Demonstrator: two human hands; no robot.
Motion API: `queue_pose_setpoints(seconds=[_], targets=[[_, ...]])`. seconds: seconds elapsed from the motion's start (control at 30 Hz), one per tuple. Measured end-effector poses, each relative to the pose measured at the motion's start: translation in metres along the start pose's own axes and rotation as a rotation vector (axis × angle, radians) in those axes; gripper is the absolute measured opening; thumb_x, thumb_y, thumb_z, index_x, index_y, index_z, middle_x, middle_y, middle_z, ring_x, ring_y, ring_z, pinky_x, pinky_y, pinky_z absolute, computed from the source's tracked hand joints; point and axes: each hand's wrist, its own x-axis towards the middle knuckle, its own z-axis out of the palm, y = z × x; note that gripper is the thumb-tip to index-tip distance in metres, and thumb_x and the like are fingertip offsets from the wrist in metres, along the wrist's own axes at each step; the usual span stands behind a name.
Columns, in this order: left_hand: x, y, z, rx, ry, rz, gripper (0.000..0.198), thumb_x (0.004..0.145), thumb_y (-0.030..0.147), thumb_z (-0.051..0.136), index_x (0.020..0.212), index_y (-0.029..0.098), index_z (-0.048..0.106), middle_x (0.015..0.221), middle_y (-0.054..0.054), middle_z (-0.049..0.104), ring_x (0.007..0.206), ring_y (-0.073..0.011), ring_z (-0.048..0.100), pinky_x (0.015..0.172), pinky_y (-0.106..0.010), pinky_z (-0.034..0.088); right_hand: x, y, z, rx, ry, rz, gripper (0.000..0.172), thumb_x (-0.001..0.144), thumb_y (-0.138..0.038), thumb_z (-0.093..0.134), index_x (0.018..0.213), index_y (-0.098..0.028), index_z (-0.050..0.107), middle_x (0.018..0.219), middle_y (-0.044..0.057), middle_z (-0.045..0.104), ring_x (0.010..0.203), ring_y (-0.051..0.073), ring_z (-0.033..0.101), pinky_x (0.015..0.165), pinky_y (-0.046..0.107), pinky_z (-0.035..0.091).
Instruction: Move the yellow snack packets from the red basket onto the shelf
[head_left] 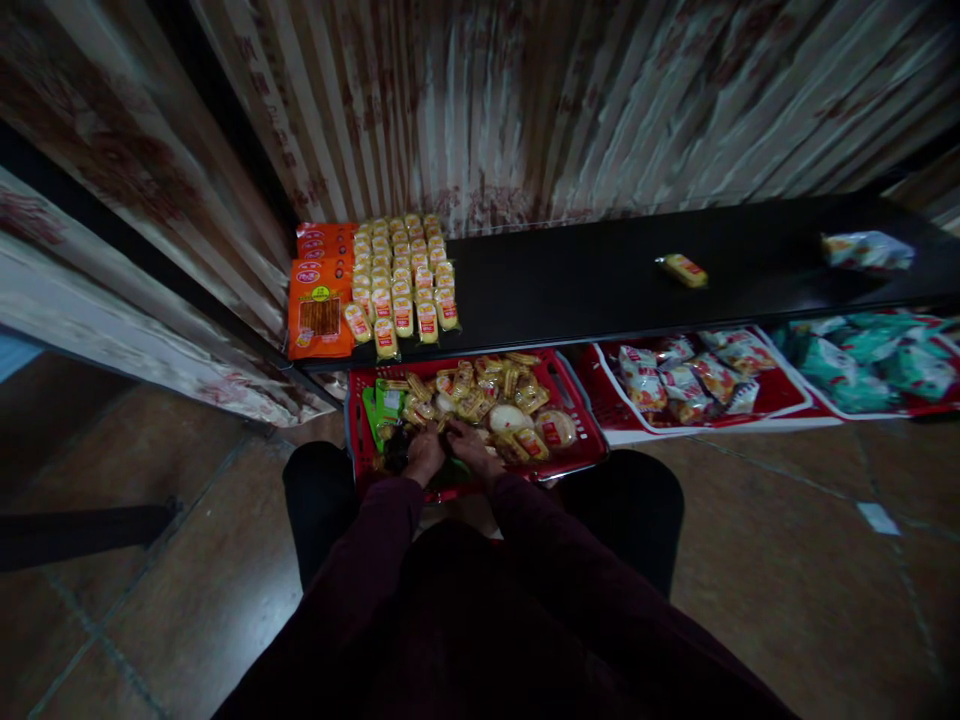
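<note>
Both hands reach down into a red plastic basket (592, 440) set between my knees. It holds many loose wrapped snack cakes (472, 400), some round white packs (510, 418) and green packets (386, 402). My left hand (425, 455) is at the near left of the pile, its fingers bent inward beside a dark patch. Close to its right, my right hand (471, 450) has its fingers curled down among the yellow packs. Both look closed, but what lies in them is too dark and small to make out.
On the black shelf (555, 280) stand rows of yellow packs (403, 280) beside orange packets (319, 305). A single yellow pack (684, 270) and a pale bag (868, 250) lie farther right. Below are baskets of white-and-orange bags (690, 378) and teal bags (870, 362). Patterned curtains hang behind.
</note>
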Motion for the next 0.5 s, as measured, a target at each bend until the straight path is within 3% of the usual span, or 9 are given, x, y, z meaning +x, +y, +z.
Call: queue_pose_setpoints(seconds=[0.2, 0.37, 0.5], targets=[[-0.004, 0.004, 0.003, -0.215, 0.158, 0.075, 0.035, 0.083, 0.018, 0.049, 0.116, 0.018, 0.060, 0.119, -0.011, 0.062, 0.109, -0.0196, 0.058, 0.095, -0.029, 0.044, -0.009, -0.013, 0.000, 0.371, 0.029, 0.188, 0.036, 0.066, -0.029, 0.060, 0.101, -0.021, 0.061, 0.087, 0.001, 0.068, 0.078, 0.015, 0.062, 0.078, 0.030, 0.051], [-0.007, 0.000, 0.015, -0.455, 0.188, 0.105, 0.049, 0.073, 0.007, 0.052, 0.121, 0.017, 0.059, 0.128, -0.009, 0.059, 0.118, -0.0198, 0.054, 0.105, -0.032, 0.038, -0.016, -0.028, 0.000, 0.379, 0.017, 0.261, 0.035, 0.069, -0.031, 0.056, 0.102, -0.019, 0.059, 0.091, 0.003, 0.069, 0.078, 0.016, 0.063, 0.071, 0.027, 0.051], [-0.004, -0.008, 0.023, -0.620, 0.230, 0.088, 0.054, 0.071, 0.003, 0.048, 0.122, 0.018, 0.058, 0.128, -0.006, 0.059, 0.116, -0.0181, 0.055, 0.103, -0.032, 0.041, -0.021, -0.038, 0.000, 0.319, 0.001, 0.268, 0.034, 0.075, -0.035, 0.056, 0.105, -0.018, 0.058, 0.089, 0.005, 0.070, 0.076, 0.017, 0.064, 0.067, 0.029, 0.052]])
